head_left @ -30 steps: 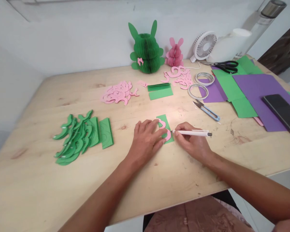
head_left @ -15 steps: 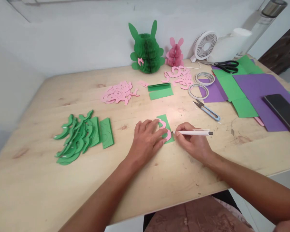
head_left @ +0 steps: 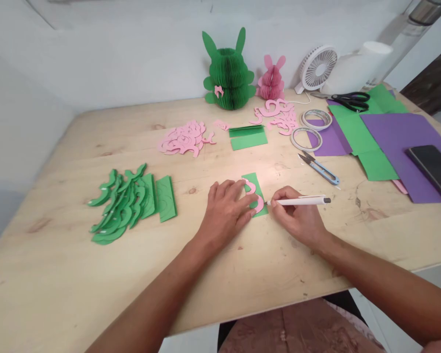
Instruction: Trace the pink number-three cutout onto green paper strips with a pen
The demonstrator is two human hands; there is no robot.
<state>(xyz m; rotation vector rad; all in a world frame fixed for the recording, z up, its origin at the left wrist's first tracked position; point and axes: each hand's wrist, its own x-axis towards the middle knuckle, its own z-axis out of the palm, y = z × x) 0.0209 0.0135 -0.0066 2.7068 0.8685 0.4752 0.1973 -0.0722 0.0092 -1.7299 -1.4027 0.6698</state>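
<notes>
A curvy pink paper cutout (head_left: 258, 204) lies on a small green paper rectangle (head_left: 260, 184) in front of me. My left hand (head_left: 228, 206) rests flat with its fingers spread, and its fingertips press the cutout and paper to the table. In my right hand (head_left: 297, 218) is a white pen (head_left: 303, 200), pinched between thumb and fingers. The pen's tip is by the right edge of the cutout, at the border of the green paper; whether it touches is too small to tell. To the left are stacked green cutouts (head_left: 119, 211) and a green paper piece with drawn curves (head_left: 166, 198).
Pink cutouts (head_left: 185, 137) and folded green paper (head_left: 249, 142) lie beyond my hands. Thread snips (head_left: 321, 169), tape rolls (head_left: 306, 139), black scissors (head_left: 353, 101), purple paper (head_left: 400, 142) and a phone (head_left: 435, 169) are rightward. A green paper rabbit (head_left: 230, 78), a pink one (head_left: 272, 81) and a fan (head_left: 319, 68) stand behind.
The whole view has shifted slightly, so things appear a little further right. Both hands, the pen and the papers keep nearly the same places relative to each other.
</notes>
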